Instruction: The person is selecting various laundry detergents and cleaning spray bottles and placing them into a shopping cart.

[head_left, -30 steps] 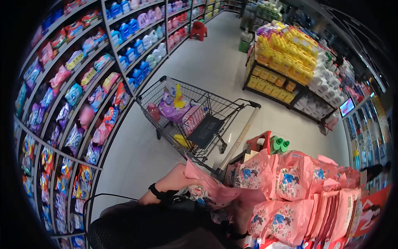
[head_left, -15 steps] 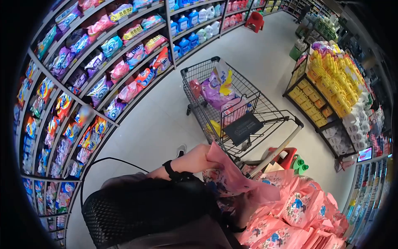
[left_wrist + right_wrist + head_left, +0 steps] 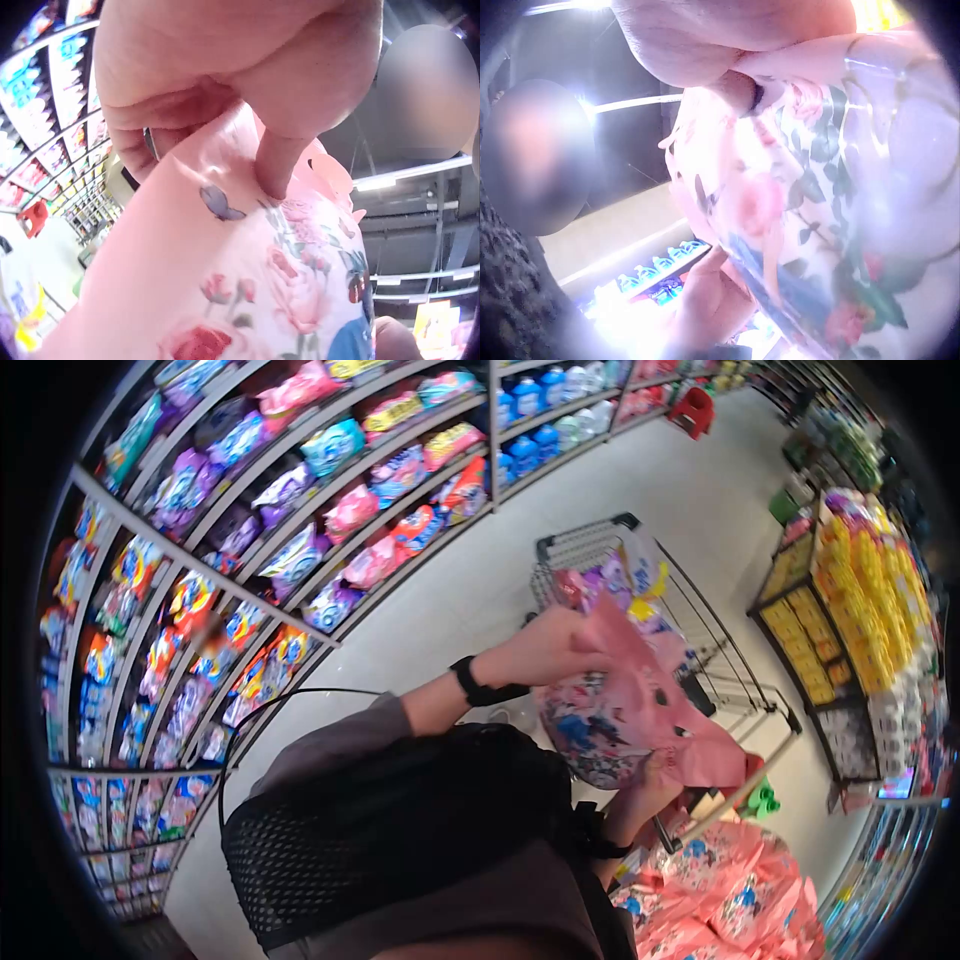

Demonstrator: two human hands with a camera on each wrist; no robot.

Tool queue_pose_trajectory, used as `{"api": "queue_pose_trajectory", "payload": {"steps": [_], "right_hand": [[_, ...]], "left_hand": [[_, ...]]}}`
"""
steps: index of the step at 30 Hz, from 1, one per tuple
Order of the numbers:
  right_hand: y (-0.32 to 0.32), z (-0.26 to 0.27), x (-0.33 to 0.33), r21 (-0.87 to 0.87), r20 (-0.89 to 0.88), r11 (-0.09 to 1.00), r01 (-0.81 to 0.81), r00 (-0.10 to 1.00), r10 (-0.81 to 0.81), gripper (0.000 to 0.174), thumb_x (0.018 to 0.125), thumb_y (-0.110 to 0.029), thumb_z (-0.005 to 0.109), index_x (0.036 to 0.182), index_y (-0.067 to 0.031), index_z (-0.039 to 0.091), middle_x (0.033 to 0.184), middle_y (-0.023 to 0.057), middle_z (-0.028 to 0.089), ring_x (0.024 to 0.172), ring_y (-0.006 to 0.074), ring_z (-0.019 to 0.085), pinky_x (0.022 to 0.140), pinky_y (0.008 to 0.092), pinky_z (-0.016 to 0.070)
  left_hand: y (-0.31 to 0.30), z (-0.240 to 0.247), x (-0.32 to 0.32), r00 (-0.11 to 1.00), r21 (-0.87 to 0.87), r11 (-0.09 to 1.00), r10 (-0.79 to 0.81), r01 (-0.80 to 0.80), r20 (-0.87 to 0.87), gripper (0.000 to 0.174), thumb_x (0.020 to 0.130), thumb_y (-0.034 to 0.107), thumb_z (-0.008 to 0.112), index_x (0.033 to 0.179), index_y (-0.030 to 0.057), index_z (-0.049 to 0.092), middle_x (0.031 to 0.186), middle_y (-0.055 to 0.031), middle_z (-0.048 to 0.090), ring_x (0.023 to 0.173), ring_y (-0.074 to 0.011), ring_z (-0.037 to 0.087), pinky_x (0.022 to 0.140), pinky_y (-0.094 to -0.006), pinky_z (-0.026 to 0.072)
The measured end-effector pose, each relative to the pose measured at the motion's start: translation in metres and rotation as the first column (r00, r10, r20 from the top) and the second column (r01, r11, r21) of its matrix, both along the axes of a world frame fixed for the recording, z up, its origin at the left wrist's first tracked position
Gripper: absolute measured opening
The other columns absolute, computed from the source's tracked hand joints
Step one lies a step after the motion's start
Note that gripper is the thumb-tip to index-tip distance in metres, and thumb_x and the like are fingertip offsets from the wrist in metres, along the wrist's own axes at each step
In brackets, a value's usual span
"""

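Observation:
A pink plastic packet printed with flowers (image 3: 590,730) is held up between my two hands, in front of the shopping cart (image 3: 725,635). My left hand (image 3: 555,647) pinches its upper left corner; in the left wrist view the thumb (image 3: 279,166) presses on the printed side. At the packet's lower right end, my right hand (image 3: 645,792) grips the other corner, its fingers partly covered by the pink film. Seen from the right wrist, the right thumb (image 3: 736,90) lies against the floral print. Inside the cart are a purple bag (image 3: 610,582) and a yellow item (image 3: 652,582).
A pile of similar pink packets (image 3: 715,890) lies at the lower right. Shelves of bagged detergent (image 3: 300,555) line the left side. Yellow bottles stand on a display rack (image 3: 790,645) at the right. A red stool (image 3: 690,413) is far down the aisle floor (image 3: 460,595).
The floral packet has moved away from the pile, up and across in front of the cart. Both hands have moved with it, and the head view has turned to the right.

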State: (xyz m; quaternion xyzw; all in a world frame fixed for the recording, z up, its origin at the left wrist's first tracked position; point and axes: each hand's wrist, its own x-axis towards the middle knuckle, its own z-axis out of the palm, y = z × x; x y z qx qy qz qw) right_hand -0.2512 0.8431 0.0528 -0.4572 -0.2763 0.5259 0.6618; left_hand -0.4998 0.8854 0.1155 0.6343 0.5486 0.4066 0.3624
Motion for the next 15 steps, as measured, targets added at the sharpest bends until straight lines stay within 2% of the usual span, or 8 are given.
{"api": "queue_pose_trajectory", "payload": {"steps": [2, 3, 5, 7, 8, 9, 11, 15], "right_hand": [[0.005, 0.001, -0.042, 0.063, 0.031, 0.997, -0.041, 0.999, 0.039, 0.015, 0.094, -0.005, 0.073, 0.101, 0.0035, 0.063, 0.086, 0.0044, 0.063, 0.070, 0.0148, 0.058, 0.066, 0.0328, 0.0520], [0.019, -0.021, -0.030, 0.062, 0.029, 0.996, -0.066, 0.997, 0.065, 0.015, 0.094, -0.005, 0.073, 0.101, 0.0035, 0.063, 0.086, 0.0044, 0.063, 0.070, 0.0148, 0.058, 0.066, 0.0328, 0.0520], [0.060, -0.069, -0.015, 0.097, 0.102, 0.995, -0.024, 0.995, 0.014, 0.012, 0.096, -0.005, 0.070, 0.099, 0.0041, 0.063, 0.084, 0.0033, 0.061, 0.068, 0.0155, 0.058, 0.063, 0.0324, 0.0511], [0.069, -0.062, -0.008, -0.100, 0.171, 0.970, -0.222, 0.956, 0.237, 0.018, 0.099, -0.008, 0.067, 0.106, 0.0080, 0.065, 0.097, 0.0081, 0.066, 0.083, 0.0180, 0.061, 0.076, 0.0310, 0.0531], [0.062, -0.043, -0.037, 0.170, 0.369, 0.976, -0.140, 0.927, 0.068, 0.034, 0.103, -0.015, 0.065, 0.123, 0.0114, 0.064, 0.107, 0.0126, 0.067, 0.088, 0.0194, 0.061, 0.077, 0.0314, 0.0527], [0.093, -0.057, -0.031, -0.083, 0.202, 0.994, -0.072, 0.975, 0.088, 0.047, 0.105, -0.023, 0.064, 0.137, 0.0106, 0.058, 0.108, 0.0140, 0.067, 0.082, 0.0203, 0.061, 0.069, 0.0337, 0.0527], [0.120, -0.079, -0.018, -0.225, 0.284, 0.959, -0.172, 0.930, 0.234, 0.054, 0.105, -0.026, 0.065, 0.146, 0.0071, 0.053, 0.109, 0.0131, 0.067, 0.084, 0.0217, 0.063, 0.069, 0.0358, 0.0547], [0.160, -0.130, -0.028, -0.151, 0.461, 0.969, -0.194, 0.854, 0.243, 0.050, 0.104, -0.025, 0.066, 0.141, 0.0069, 0.057, 0.112, 0.0126, 0.068, 0.088, 0.0226, 0.064, 0.075, 0.0357, 0.0571]], "left_hand": [[0.013, 0.009, -0.028, 0.999, 0.249, 0.968, -0.017, 0.029, -0.050, 0.021, 0.089, 0.025, 0.079, 0.091, 0.0037, 0.076, 0.073, -0.0130, 0.071, 0.062, -0.0186, 0.067, 0.060, -0.0332, 0.0508], [0.022, 0.008, -0.018, 0.999, 0.320, 0.946, -0.038, 0.043, -0.021, 0.022, 0.089, 0.026, 0.078, 0.091, 0.0040, 0.076, 0.073, -0.0144, 0.071, 0.061, -0.0220, 0.067, 0.059, -0.0351, 0.0510], [0.030, 0.031, -0.019, 1.000, 0.134, 0.991, 0.002, -0.002, -0.006, 0.023, 0.089, 0.026, 0.077, 0.091, 0.0031, 0.075, 0.070, -0.0167, 0.068, 0.059, -0.0246, 0.065, 0.059, -0.0378, 0.0501], [0.056, -0.004, -0.026, 0.999, 0.279, 0.959, 0.039, -0.042, 0.017, 0.021, 0.087, 0.023, 0.077, 0.087, 0.0023, 0.073, 0.066, -0.0178, 0.065, 0.056, -0.0243, 0.061, 0.058, -0.0392, 0.0484], [0.070, -0.022, -0.024, 0.997, 0.282, 0.957, 0.055, -0.069, 0.060, 0.021, 0.085, 0.021, 0.077, 0.085, 0.0012, 0.072, 0.066, -0.0182, 0.063, 0.055, -0.0243, 0.060, 0.057, -0.0397, 0.0477], [0.083, -0.037, -0.022, 0.992, 0.288, 0.953, 0.069, -0.096, 0.103, 0.021, 0.083, 0.020, 0.078, 0.082, 0.0002, 0.071, 0.065, -0.0185, 0.062, 0.055, -0.0243, 0.058, 0.057, -0.0402, 0.0470], [0.101, -0.061, -0.018, 0.982, 0.264, 0.947, 0.156, -0.180, 0.111, 0.020, 0.079, 0.017, 0.077, 0.078, -0.0012, 0.070, 0.062, -0.0173, 0.061, 0.054, -0.0250, 0.059, 0.056, -0.0408, 0.0459], [0.131, -0.130, -0.023, 0.962, 0.231, 0.938, 0.229, -0.259, 0.151, 0.020, 0.077, 0.017, 0.078, 0.080, -0.0012, 0.072, 0.063, -0.0170, 0.064, 0.055, -0.0250, 0.063, 0.057, -0.0395, 0.0499]]}}
